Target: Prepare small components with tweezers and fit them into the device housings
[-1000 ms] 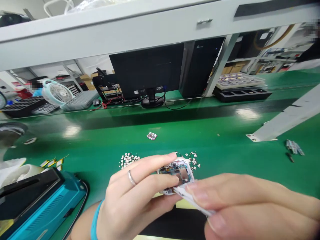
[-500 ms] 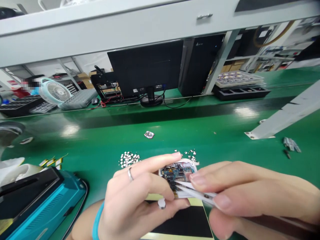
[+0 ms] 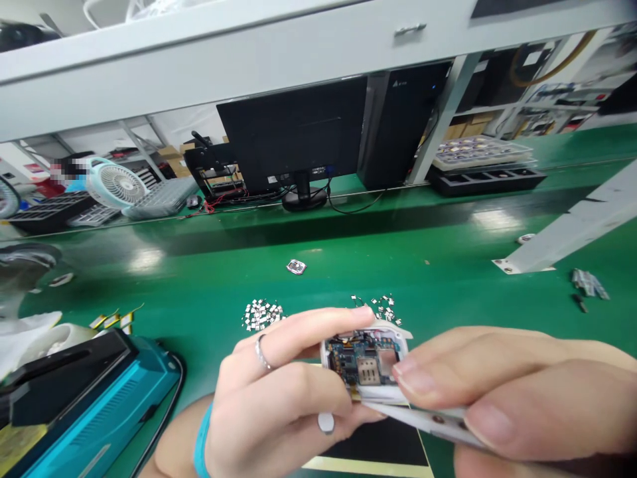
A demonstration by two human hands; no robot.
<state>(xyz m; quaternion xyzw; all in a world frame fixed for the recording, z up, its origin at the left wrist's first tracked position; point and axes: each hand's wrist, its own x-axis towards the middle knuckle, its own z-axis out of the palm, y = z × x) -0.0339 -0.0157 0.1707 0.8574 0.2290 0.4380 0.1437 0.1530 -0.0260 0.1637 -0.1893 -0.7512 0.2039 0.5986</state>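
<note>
My left hand [image 3: 283, 398] is closed round a small open device in a white casing [image 3: 402, 340]. Inside the casing shows a blue circuit board [image 3: 351, 358] with a metal card holder [image 3: 368, 372]. A small round silvery disc [image 3: 326, 422] shows by the lower fingers of that hand; what fixes it there is hidden. Pinched in my right hand [image 3: 517, 392] is a pair of tweezers [image 3: 423, 419]. Their tips look together and lie at the casing's lower edge. My right fingertip is at the casing's right side.
Small parts lie in a left pile [image 3: 261, 314] and a right pile [image 3: 385, 309] behind the hands. Farther back is another small device [image 3: 296, 267]. A teal machine [image 3: 109, 411] stands at left, a metal post [image 3: 572, 219] at right, and a monitor [image 3: 293, 139] behind.
The tweezers have moved from over the board down to the casing's lower edge, and their tips have come together. The card holder now shows. My left hand keeps hold of the device.
</note>
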